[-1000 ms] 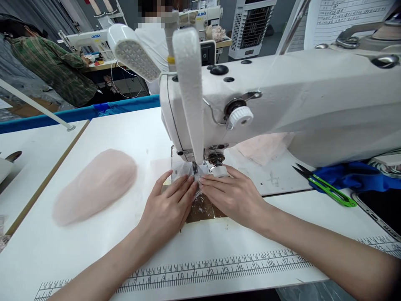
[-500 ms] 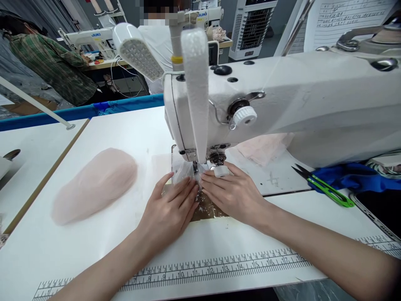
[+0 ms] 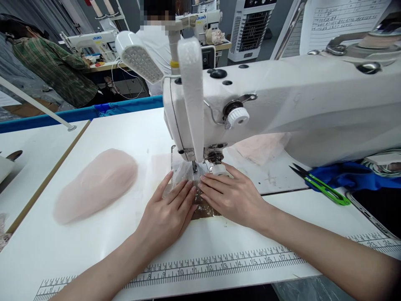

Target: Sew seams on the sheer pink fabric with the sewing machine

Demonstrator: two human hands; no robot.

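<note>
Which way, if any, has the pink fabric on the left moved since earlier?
No; the pink fabric shows no shift relative to the brown strip.

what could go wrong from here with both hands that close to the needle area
Fingers could get pinched or pricked: the left hand and right hand lie flat, fingertips just in front of the presser foot.

The sheer fabric might pucker or slip, as it looks thin and gathered near the foot.

The green snips lie with bare points beyond the right forearm, so a careless reach might meet them.
</note>
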